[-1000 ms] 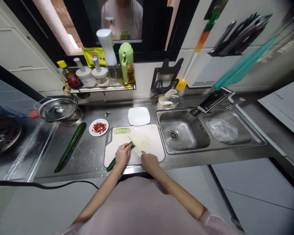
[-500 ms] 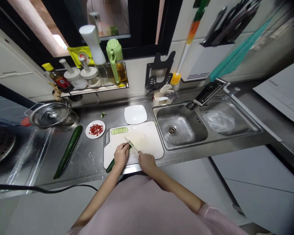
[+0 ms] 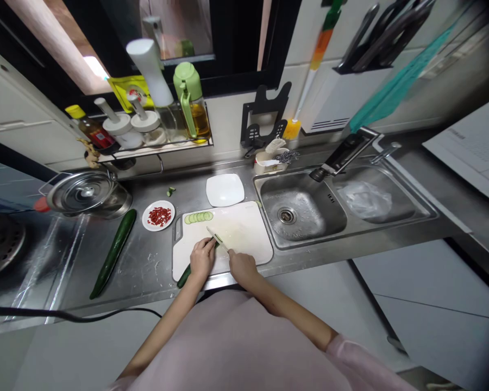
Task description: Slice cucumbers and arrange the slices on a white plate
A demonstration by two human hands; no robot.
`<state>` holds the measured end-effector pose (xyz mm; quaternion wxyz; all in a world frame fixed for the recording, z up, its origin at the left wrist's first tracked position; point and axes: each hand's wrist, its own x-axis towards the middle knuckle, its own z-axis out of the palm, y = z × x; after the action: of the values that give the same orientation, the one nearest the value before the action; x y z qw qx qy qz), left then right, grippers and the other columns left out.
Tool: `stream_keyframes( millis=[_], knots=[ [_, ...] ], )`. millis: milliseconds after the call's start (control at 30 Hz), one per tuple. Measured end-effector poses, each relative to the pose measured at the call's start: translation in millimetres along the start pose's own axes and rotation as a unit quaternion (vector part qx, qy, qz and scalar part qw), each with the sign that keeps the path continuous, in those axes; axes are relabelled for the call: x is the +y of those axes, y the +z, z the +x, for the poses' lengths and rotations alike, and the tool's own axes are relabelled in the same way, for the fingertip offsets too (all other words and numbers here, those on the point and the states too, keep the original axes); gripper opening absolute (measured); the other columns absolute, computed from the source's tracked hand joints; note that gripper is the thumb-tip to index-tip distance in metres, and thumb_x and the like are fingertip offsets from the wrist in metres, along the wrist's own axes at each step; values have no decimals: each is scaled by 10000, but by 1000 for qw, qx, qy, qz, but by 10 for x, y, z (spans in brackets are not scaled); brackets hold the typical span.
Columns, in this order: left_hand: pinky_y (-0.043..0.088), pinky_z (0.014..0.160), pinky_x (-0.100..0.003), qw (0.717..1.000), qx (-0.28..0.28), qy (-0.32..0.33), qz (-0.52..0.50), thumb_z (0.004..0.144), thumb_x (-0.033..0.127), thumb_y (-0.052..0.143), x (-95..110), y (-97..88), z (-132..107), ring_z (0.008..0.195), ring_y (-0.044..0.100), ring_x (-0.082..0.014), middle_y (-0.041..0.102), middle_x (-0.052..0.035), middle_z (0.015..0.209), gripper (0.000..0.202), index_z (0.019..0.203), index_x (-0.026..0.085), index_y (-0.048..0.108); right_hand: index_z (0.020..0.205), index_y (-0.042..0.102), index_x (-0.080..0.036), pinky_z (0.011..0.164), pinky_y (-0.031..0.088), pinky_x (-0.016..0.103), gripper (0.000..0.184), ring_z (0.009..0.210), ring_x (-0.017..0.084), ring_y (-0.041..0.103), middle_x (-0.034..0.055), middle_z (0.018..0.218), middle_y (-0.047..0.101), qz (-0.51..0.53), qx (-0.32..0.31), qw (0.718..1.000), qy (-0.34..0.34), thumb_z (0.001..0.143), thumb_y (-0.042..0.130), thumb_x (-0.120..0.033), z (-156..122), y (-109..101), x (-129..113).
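Note:
My left hand (image 3: pixel 202 257) is closed over a dark green cucumber (image 3: pixel 183 276), which lies slantwise on the white cutting board (image 3: pixel 244 233). Most of that cucumber is hidden beneath the hand. Gripped by its handle, a knife (image 3: pixel 218 237) is in my right hand (image 3: pixel 242 267). Its blade points up and to the left, across the cucumber's far end, close to my left fingertips. Whether the edge is inside the flesh I cannot tell. Several pale green cucumber slices (image 3: pixel 199 217) overlap in a row at the board's upper left.
A whole cucumber (image 3: pixel 113 254) and a plate of chopped red pieces (image 3: pixel 158 215) lie left of the board. Behind it stands a white square dish (image 3: pixel 225 190). The sink (image 3: pixel 301 212) adjoins on the right; a lidded steel pot (image 3: pixel 89 193) is far left.
My right hand and the knife have shifted very slightly up and left. The left hand keeps its hold on the cucumber. The camera view has tilted a little.

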<state>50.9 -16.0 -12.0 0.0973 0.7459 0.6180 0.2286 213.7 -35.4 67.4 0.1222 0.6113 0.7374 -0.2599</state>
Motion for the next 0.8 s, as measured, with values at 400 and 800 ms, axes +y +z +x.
stream_keyframes(
  millis=[400, 800],
  knots=[
    [493, 851, -327, 1000, 1, 0, -11, 904, 224, 484, -5, 11, -5, 939, 604, -194, 671, -67, 1085, 275, 1076, 232, 699, 1091, 556, -136, 751, 481, 326, 292, 936, 245, 677, 153, 933, 702, 10, -18, 1000, 4, 904, 333, -114, 11, -56, -12],
    [495, 845, -326, 1000, 2, 3, -10, 911, 238, 478, -13, 19, -8, 936, 603, -193, 671, -65, 1078, 277, 1082, 241, 696, 1078, 570, -133, 764, 490, 330, 303, 951, 241, 674, 157, 944, 701, 14, -13, 1000, 10, 889, 335, -98, 34, -49, -21]
  ],
)
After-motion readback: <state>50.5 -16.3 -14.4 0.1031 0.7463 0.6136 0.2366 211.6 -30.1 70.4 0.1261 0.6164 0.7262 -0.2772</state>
